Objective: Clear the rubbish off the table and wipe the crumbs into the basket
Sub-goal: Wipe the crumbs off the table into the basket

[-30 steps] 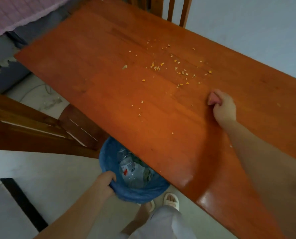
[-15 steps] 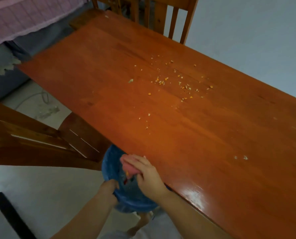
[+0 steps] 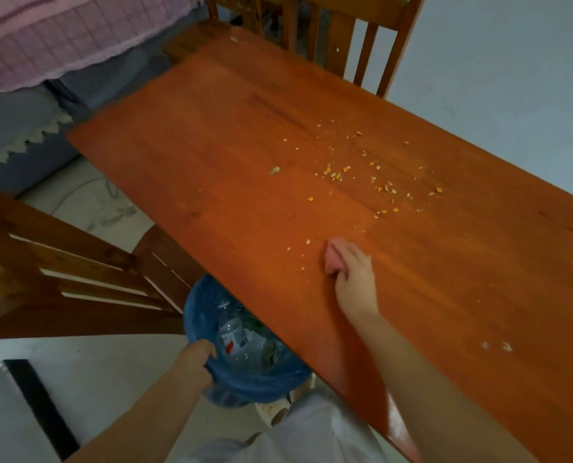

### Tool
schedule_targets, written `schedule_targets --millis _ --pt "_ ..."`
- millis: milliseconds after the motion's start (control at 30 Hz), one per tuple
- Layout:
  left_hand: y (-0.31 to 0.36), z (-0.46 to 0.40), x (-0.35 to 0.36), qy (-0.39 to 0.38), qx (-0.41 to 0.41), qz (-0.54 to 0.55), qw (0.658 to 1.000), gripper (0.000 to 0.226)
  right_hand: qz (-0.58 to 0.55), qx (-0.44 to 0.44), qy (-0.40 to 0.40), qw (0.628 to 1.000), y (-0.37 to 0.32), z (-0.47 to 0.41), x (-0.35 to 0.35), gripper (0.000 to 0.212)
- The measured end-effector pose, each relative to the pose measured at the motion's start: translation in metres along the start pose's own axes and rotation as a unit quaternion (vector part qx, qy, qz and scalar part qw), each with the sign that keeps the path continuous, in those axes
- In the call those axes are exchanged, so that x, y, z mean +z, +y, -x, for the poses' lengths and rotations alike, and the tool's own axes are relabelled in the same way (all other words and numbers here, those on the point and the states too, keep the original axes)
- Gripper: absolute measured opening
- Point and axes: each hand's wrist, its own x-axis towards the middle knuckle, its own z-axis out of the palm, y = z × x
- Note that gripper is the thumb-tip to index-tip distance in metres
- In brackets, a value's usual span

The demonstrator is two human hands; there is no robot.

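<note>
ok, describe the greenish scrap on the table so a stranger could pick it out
Start at the orange wooden table and find the scatter of yellow crumbs near its middle. Just left of that scatter lies the greenish scrap, alone on bare wood. It is pale green, not yellow, and larger than most of the crumbs.

Basket Held Below Tabletop Edge

Crumbs [image 3: 372, 175] lie scattered on the tabletop [image 3: 231, 168], beyond the right hand [image 3: 353, 274] pressing a cloth [image 3: 332, 259] there. The basket [image 3: 245, 382] sits under the near edge, the left hand [image 3: 198, 357] on its rim, a bottle [image 3: 235, 335] inside.
</note>
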Motion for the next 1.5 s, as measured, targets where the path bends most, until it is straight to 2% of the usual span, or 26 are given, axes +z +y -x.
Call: schedule_targets --millis 167,233,300,400,467,567,667,700,800,867,967,1033,1100,1167,1267,1367,1500 --pt "0.02 0.003 0.006 0.039 -0.02 0.034 0.998 0.016 -0.071 -0.107 -0.15 0.98 -0.034 0.028 0.029 0.065" --pt "0.029 0.003 0.002 0.035 -0.03 0.029 0.999 0.009 -0.11 -0.11 -0.111 0.982 -0.027 -0.006 0.006 0.062" --pt "0.037 -0.002 -0.005 0.038 -0.032 0.017 0.999 0.013 -0.127 -0.053 -0.023 0.99 -0.008 -0.057 -0.031 0.061" --pt "0.047 -0.011 -0.015 0.047 -0.02 0.029 0.998 0.017 -0.042 0.063 0.085 0.993 0.032 -0.132 -0.086 0.059" --pt "0.052 -0.013 -0.016 0.054 -0.026 0.034 0.998 0.021 0.004 0.081 0.093 0.992 0.048 -0.149 -0.093 0.058" --pt "0.053 -0.007 -0.015 0.043 -0.035 0.029 0.998 0.017 0.028 0.007 0.04 0.999 0.038 -0.13 -0.057 0.061" --pt "0.055 -0.004 -0.012 0.039 -0.043 0.042 0.997 0.015 0.005 -0.068 -0.022 0.997 0.01 -0.084 -0.007 0.063" --pt "0.057 -0.004 -0.01 0.039 -0.041 0.043 0.997 0.014 -0.002 -0.082 -0.039 0.996 -0.001 -0.067 0.008 0.064" --pt "0.06 0.0 -0.006 0.051 -0.044 0.031 0.997 0.031 -0.044 -0.101 -0.111 0.988 -0.038 -0.024 0.041 0.064" --pt "0.062 0.0 -0.007 0.049 -0.037 0.026 0.998 0.032 -0.1 -0.108 -0.139 0.979 -0.054 -0.029 0.037 0.063" --pt "0.064 -0.006 -0.014 0.048 -0.041 0.02 0.998 0.033 -0.124 -0.097 -0.062 0.986 -0.054 -0.094 0.005 0.056" --pt "0.064 -0.007 -0.016 0.043 -0.043 0.034 0.998 0.022 -0.07 -0.034 0.01 0.997 -0.038 -0.154 -0.023 0.052" --pt "0.064 -0.002 -0.014 0.038 -0.047 0.037 0.998 0.017 -0.005 0.025 0.03 0.999 -0.019 -0.191 -0.045 0.053" --pt "0.064 0.001 -0.013 0.026 -0.038 0.039 0.998 0.019 0.027 0.022 0.011 0.999 -0.011 -0.197 -0.045 0.054" --pt "0.066 0.002 -0.012 0.026 -0.039 0.022 0.999 0.017 0.036 -0.065 -0.023 0.997 -0.023 -0.163 -0.014 0.058" --pt "0.068 -0.002 -0.013 0.03 -0.046 0.013 0.998 0.02 0.024 -0.133 -0.083 0.987 -0.036 -0.109 0.023 0.063" --pt "0.069 -0.005 -0.014 0.041 -0.043 0.004 0.998 0.035 -0.042 -0.164 -0.188 0.968 -0.056 -0.074 0.041 0.062"
